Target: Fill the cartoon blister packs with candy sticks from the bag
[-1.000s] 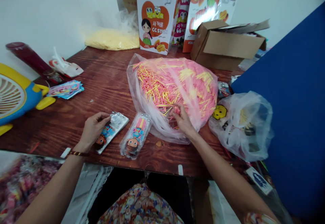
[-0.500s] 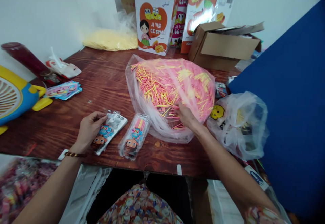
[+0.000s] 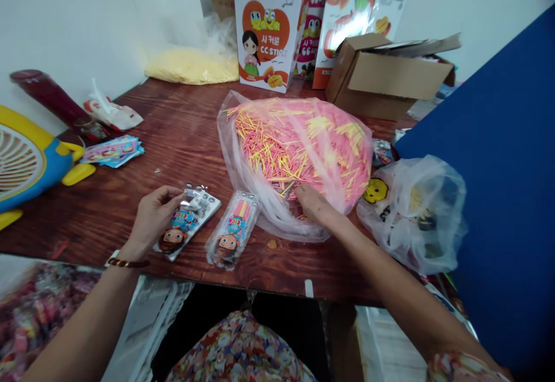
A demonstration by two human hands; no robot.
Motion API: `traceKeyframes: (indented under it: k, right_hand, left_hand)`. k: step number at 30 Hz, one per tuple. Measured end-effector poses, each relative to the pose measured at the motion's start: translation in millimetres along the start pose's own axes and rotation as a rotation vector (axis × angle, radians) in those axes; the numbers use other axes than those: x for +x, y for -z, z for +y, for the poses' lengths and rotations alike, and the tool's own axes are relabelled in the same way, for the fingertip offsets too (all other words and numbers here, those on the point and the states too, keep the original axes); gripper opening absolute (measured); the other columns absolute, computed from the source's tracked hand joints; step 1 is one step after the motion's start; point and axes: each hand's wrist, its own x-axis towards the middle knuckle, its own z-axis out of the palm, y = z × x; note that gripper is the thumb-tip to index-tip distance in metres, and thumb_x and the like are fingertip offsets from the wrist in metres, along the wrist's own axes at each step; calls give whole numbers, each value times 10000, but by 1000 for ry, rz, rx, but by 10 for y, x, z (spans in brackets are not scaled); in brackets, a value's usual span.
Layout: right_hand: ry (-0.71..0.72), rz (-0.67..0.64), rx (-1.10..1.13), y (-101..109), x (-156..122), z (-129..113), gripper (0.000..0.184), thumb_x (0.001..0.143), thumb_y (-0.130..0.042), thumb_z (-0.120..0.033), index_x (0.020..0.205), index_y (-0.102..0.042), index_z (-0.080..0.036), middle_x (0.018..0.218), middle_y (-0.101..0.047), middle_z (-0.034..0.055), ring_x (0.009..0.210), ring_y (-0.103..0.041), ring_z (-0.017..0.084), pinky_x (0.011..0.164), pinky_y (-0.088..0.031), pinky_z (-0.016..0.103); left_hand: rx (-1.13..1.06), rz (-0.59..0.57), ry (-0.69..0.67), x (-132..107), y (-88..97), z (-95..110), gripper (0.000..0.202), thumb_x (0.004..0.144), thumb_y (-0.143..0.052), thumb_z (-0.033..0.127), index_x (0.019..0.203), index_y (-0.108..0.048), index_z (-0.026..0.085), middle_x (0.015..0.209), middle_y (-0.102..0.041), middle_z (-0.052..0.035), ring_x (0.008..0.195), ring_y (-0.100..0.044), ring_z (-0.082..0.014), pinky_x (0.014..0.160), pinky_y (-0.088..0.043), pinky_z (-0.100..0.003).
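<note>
My left hand (image 3: 152, 218) pinches the top edge of a small printed packet (image 3: 187, 223) that lies on the wooden table (image 3: 182, 133). A second packet (image 3: 233, 229), filled with sticks, lies just to its right. My right hand (image 3: 313, 205) reaches into the mouth of a big clear plastic bag (image 3: 299, 151) full of pink and yellow sticks; its fingers are curled among the sticks and partly hidden.
A clear bag with a yellow smiley face (image 3: 411, 211) lies right of the stick bag, beside a blue panel (image 3: 498, 156). Behind are CC Stick cartons (image 3: 269, 23), a brown cardboard box (image 3: 385, 75) and a yellow bag (image 3: 191, 65). A yellow-blue fan (image 3: 26, 162) and flat packets (image 3: 113, 152) lie left.
My right hand has shifted about inside the stick bag, from the pile's edge further in and back. My left hand has lifted the packet's top edge slightly.
</note>
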Motion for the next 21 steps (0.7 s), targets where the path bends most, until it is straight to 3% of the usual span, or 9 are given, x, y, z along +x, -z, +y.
traceKeyframes:
  k: [3,6,11,17,21]
  right_hand:
    - [-89,120,264,-41,29,113,131,895,-405,-126,909,-527,-172,918,-616,104,847,-544,218,809,-455,362]
    - [-198,299,708,-53,61,138,41,873,-474,-261,876,-483,-220,768,-560,6,717,-503,180,708,-453,326]
    - [-178,406,1324,-71,47,-59,215,803,-568,-414,910,-528,-232,746,-576,-15,679,-525,157,657,-456,292]
    - [-128,301,1288,-211,-23,-234,167,784,-596,-379,814,-560,-219,764,-607,-16,673,-539,136,645,-470,267]
    - [-176,330,1450,-156,2,-249,231,752,-654,-409,844,-564,-217,741,-629,-21,647,-572,139,623,-493,280]
  left_hand:
    - [-10,23,-11,-21,18,6,229,774,-660,387,828,-645,165,761,-659,6,681,-562,-133,609,-424,-228]
    - [-30,19,30,-41,40,54,239,778,-659,388,871,-651,168,776,-671,22,680,-560,-124,598,-420,-216]
    - [-71,12,89,-64,99,197,317,756,-688,422,939,-676,162,818,-690,24,739,-575,-146,648,-452,-236]
    - [-190,37,89,-105,145,498,292,673,-742,370,850,-648,159,757,-652,35,712,-570,-132,679,-464,-249]
    - [-381,42,178,-158,17,782,322,592,-798,342,808,-644,160,681,-640,36,635,-561,-123,604,-446,-243]
